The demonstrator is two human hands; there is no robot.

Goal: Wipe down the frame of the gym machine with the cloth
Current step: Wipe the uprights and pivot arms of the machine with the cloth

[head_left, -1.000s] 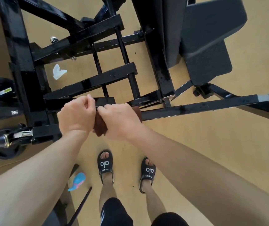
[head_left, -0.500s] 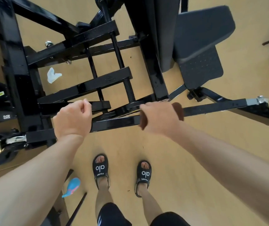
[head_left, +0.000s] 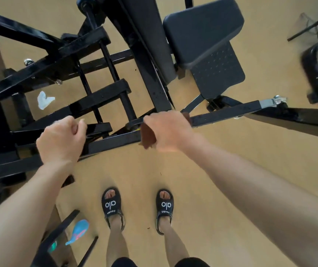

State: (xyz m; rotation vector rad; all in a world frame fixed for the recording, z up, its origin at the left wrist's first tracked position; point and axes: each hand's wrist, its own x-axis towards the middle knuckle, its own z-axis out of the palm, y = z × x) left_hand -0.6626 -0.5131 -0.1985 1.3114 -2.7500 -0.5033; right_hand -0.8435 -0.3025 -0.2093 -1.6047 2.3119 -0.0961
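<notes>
1. Head view, hands and cloth: the brown cloth (head_left: 148, 136) is being gripped by the right hand (head_left: 168, 132) and pressed over the long black frame bar (head_left: 223, 114) that is running from near left to far right. The left hand (head_left: 62, 139) is being held loosely curled, and nothing is being seen inside it; whether it is touching the bar beneath cannot be told.

2. Head view, risks: a loose corner of the cloth is hanging below the bar, so it is judged that it could be snagged at the joint just beyond the right hand, where an upright post (head_left: 154, 78) and a thin brace are meeting the bar. Knuckles could be knocked there if the stroke is being carried through without lifting. Further right, a bare metal bracket (head_left: 271, 102) is projecting at the bar's end and could catch the fabric.

3. Head view, room: open floor (head_left: 231, 170) is lying on the near side of the bar, above the sandalled feet (head_left: 112, 204). On the far side, space is being crowded by cross-members (head_left: 96, 97) and the seat pad (head_left: 202, 29). A white scrap (head_left: 44, 100) is lying on the floor among the frame members.
</notes>
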